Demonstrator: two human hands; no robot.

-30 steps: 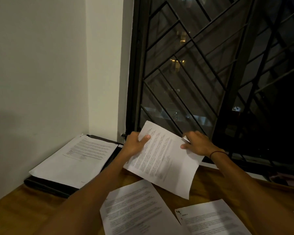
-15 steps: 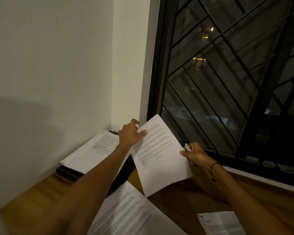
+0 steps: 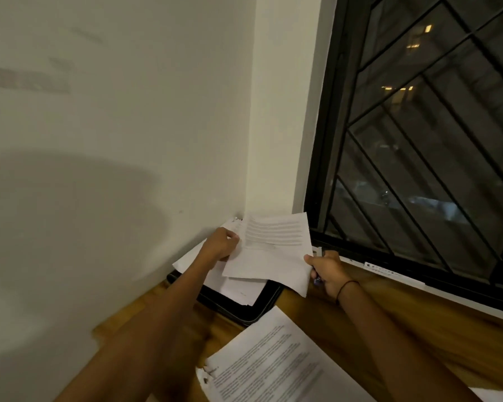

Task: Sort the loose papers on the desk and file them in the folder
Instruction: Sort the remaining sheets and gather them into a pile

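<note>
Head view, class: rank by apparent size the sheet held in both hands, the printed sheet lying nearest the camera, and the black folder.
1. Printed sheet nearest the camera: looks largest, though nearness inflates it.
2. Held sheet: probably the same paper size.
3. Black folder: least showing, mostly covered by papers, so true size is unsure.

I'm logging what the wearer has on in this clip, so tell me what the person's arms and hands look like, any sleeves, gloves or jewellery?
Both forearms are bare, with no sleeve in view, and no gloves on the left hand or the right hand. The only thing worn is a thin dark band, like a cord or hair tie, around the right wrist. No watch shows; the frame is too blurred to rule out rings.
</note>
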